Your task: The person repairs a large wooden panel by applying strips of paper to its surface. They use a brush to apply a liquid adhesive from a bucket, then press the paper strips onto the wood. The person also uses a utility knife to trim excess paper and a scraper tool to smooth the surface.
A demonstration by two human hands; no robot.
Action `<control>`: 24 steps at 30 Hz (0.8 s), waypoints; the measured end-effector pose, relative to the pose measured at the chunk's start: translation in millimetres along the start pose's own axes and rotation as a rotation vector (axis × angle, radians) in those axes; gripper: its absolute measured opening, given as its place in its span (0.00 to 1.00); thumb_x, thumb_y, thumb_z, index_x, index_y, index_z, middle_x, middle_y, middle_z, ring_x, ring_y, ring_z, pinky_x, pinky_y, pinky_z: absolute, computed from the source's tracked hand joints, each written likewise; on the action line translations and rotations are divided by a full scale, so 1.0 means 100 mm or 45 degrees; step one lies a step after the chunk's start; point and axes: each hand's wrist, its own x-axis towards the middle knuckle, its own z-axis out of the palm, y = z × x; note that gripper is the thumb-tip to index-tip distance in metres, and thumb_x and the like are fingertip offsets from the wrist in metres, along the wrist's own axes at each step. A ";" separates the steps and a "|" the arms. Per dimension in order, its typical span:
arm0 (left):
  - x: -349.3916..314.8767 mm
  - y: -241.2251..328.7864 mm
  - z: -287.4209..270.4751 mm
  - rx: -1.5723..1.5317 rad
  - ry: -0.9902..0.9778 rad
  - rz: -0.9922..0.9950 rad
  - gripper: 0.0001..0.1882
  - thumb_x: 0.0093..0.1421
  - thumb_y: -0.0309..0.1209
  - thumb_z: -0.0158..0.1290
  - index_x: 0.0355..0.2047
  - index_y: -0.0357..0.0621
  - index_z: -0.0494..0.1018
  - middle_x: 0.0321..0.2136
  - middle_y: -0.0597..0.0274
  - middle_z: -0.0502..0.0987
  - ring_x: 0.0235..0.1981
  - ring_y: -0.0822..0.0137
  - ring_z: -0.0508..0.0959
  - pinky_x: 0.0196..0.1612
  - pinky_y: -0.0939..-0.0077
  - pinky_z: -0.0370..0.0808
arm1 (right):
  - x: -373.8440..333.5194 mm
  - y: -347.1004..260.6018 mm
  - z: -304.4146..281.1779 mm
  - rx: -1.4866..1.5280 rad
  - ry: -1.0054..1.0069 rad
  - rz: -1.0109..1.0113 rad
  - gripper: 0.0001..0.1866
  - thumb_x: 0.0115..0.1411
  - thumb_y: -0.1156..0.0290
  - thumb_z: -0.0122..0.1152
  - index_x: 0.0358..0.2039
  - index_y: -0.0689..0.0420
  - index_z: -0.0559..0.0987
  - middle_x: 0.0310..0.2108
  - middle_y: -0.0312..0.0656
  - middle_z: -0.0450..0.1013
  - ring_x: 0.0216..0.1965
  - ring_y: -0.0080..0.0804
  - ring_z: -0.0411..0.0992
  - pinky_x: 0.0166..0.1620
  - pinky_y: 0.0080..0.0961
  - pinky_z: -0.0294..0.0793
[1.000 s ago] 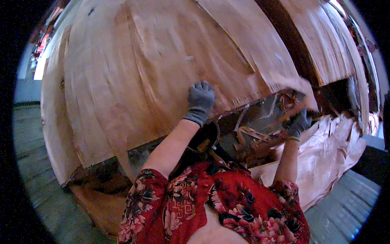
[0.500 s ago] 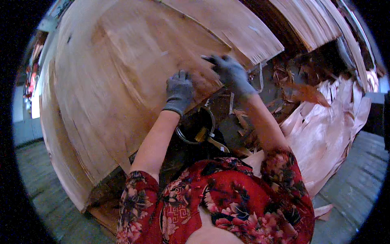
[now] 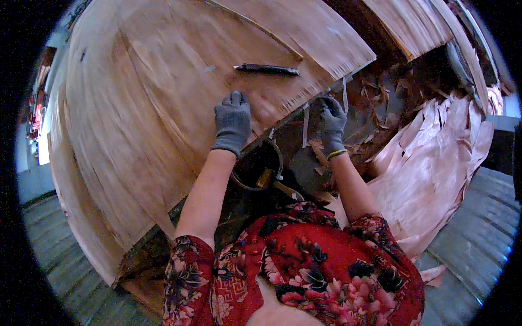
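A broad sheet of thin wood veneer (image 3: 163, 108) spreads before me, its right edge ragged with small splits. My left hand (image 3: 232, 122), in a grey glove, rests on the veneer near that edge, palm down with fingers against the surface. My right hand (image 3: 331, 119), gloved too, is just beyond the edge with its fingers curled; whatever is in them, if anything, is hidden. A slim dark knife (image 3: 266, 69) with a pale tip lies on the veneer ahead of both hands. Close by the right hand hangs a narrow pale strip (image 3: 305, 127).
A round dark bucket (image 3: 258, 163) holding a brush (image 3: 266, 178) stands below the veneer edge. Torn veneer scraps (image 3: 375, 108) litter the right side. Crumpled pale veneer sheets (image 3: 429, 179) are piled at right; more veneer (image 3: 408, 27) lies at the far right.
My right hand has let go of the knife, leaving it on the veneer, and has drawn back toward me and right, off the sheet. My left hand has shifted slightly left.
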 end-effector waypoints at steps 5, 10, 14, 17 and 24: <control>0.01 -0.04 0.04 -0.009 0.039 0.029 0.14 0.47 0.29 0.49 0.38 0.48 0.70 0.37 0.62 0.70 0.38 0.61 0.72 0.33 0.65 0.67 | -0.16 0.24 -0.01 0.405 -0.246 0.359 0.14 0.54 0.76 0.57 0.43 0.62 0.75 0.37 0.35 0.75 0.34 0.22 0.71 0.38 0.19 0.72; -0.01 -0.13 0.12 0.053 0.069 0.078 0.15 0.47 0.28 0.50 0.38 0.48 0.70 0.36 0.62 0.70 0.39 0.62 0.72 0.33 0.64 0.67 | -0.27 0.02 0.02 0.409 -0.393 0.587 0.11 0.58 0.71 0.57 0.40 0.61 0.76 0.32 0.34 0.75 0.28 0.18 0.70 0.28 0.16 0.68; 0.05 -0.06 -0.02 0.101 -0.063 0.072 0.15 0.46 0.29 0.50 0.37 0.47 0.70 0.36 0.61 0.70 0.39 0.61 0.72 0.34 0.64 0.67 | -0.18 -0.06 -0.14 0.245 -0.457 0.636 0.10 0.57 0.69 0.58 0.37 0.60 0.77 0.28 0.32 0.75 0.26 0.18 0.70 0.28 0.17 0.68; 0.04 -0.09 0.02 0.060 -0.024 0.054 0.15 0.45 0.30 0.51 0.36 0.47 0.71 0.36 0.61 0.70 0.39 0.61 0.72 0.35 0.64 0.67 | -0.19 -0.19 -0.17 0.141 -0.462 0.604 0.10 0.56 0.69 0.59 0.35 0.62 0.78 0.26 0.31 0.74 0.25 0.18 0.70 0.28 0.17 0.68; 0.01 -0.14 0.08 -0.058 0.032 0.074 0.12 0.47 0.29 0.50 0.35 0.49 0.71 0.34 0.61 0.71 0.36 0.60 0.73 0.32 0.62 0.69 | -0.69 -0.63 -0.41 -0.185 -0.698 0.236 0.06 0.54 0.75 0.57 0.31 0.62 0.78 0.25 0.30 0.73 0.24 0.18 0.67 0.28 0.16 0.66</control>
